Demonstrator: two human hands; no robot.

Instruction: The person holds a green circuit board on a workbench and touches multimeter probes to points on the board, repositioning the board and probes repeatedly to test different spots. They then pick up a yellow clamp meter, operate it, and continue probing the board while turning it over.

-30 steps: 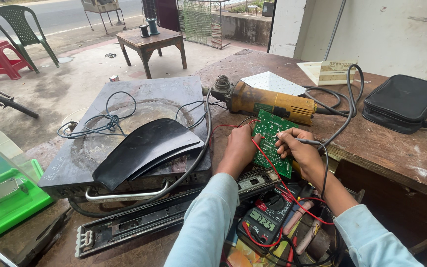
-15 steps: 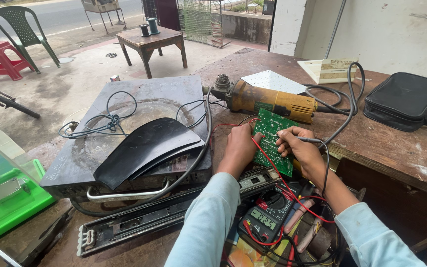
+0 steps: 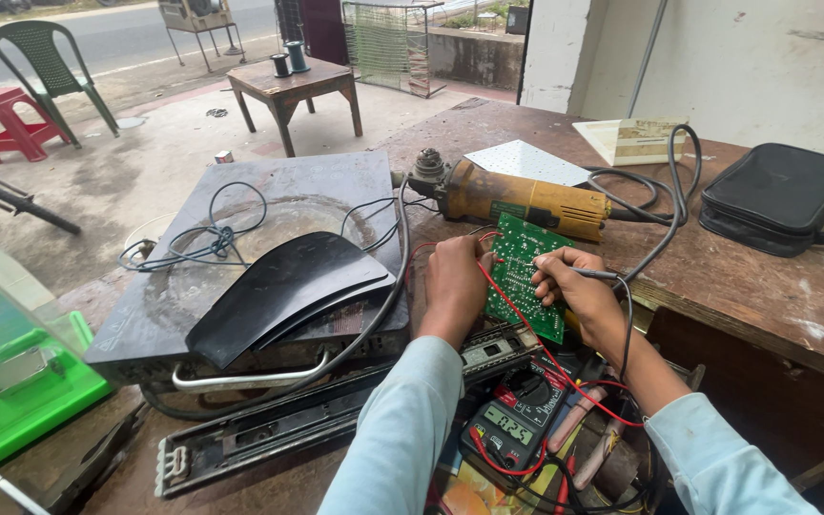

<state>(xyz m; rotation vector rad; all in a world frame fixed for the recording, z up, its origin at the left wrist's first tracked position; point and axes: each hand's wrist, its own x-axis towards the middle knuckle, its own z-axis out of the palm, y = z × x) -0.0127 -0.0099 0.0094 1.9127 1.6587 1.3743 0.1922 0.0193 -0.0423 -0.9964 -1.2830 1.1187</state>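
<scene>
The left hand (image 3: 455, 286) grips the green rectangular circuit board (image 3: 525, 277) by its edge, tilted above the worn wooden table (image 3: 765, 286) (yellow angle grinder (image 3: 517, 198) just behind); the right hand (image 3: 574, 291) pinches a thin probe (image 3: 591, 274) against it.

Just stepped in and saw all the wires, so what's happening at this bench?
A person is probing a green circuit board on a worn wooden table. The left hand steadies the board's edge; the right hand holds a black test probe against it. A red lead runs down to a multimeter whose display is lit. A yellow angle grinder lies just behind the board.
</scene>
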